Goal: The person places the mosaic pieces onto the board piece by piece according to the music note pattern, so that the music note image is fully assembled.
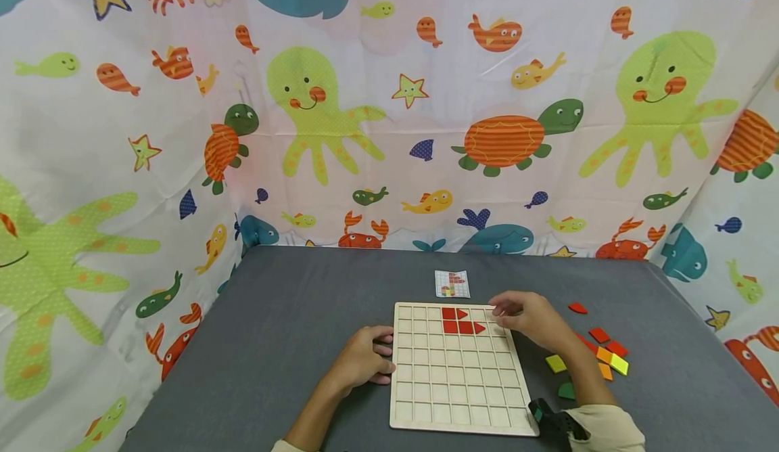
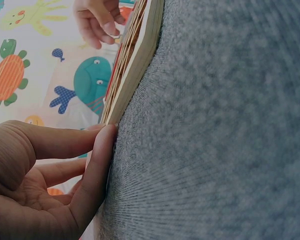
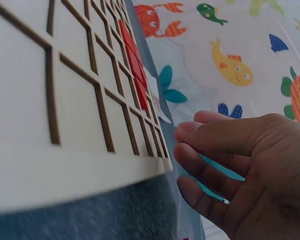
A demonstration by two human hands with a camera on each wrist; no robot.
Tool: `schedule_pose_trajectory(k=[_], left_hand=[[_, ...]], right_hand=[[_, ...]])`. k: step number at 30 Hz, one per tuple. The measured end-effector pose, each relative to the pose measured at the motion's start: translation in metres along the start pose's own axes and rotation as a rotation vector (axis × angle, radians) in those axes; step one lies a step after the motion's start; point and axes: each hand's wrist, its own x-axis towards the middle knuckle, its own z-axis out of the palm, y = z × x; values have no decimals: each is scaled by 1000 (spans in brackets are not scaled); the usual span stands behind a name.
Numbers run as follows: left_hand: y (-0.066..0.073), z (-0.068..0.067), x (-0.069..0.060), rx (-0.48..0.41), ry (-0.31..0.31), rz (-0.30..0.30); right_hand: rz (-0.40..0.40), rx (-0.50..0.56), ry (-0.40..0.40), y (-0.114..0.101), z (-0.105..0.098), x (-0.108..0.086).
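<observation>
A light wooden grid board [image 1: 464, 427] lies on the grey cloth, with red square and triangular pieces [image 1: 450, 327] in its two top rows. At its left edge is my left hand [image 1: 356, 360]; in the left wrist view the thumb and fingertips of this hand [image 2: 55, 185] touch the board's side [image 2: 135, 70]. Near the upper right corner, my right hand [image 1: 535, 320] has bent, parted fingers. The right wrist view shows that hand [image 3: 255, 165] holding nothing, just beyond the board's rim [image 3: 85, 175].
Behind the board lies a small printed card [image 1: 452, 284] with a coloured pattern. Loose red, orange, yellow and green pieces lie to the right, including a yellow one [image 1: 556, 363] and a green one [image 1: 567, 390] by the right forearm. A patterned cloth [image 1: 389, 127] hangs around the surface.
</observation>
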Motion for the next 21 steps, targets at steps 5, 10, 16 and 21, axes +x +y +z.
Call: schedule_pose_trajectory(k=[5,10,16,21], left_hand=[[0,0,0,2,3,-2],[2,0,-1,3,9,-4],[2,0,-1,5,9,-3],[2,0,-1,3,4,-4]], right_hand=[[32,30,23,5,-10,-4],[50,32,55,7,-21,-10],[57,48,108,20,-29,-14],[78,66,119,33,-36,-18]])
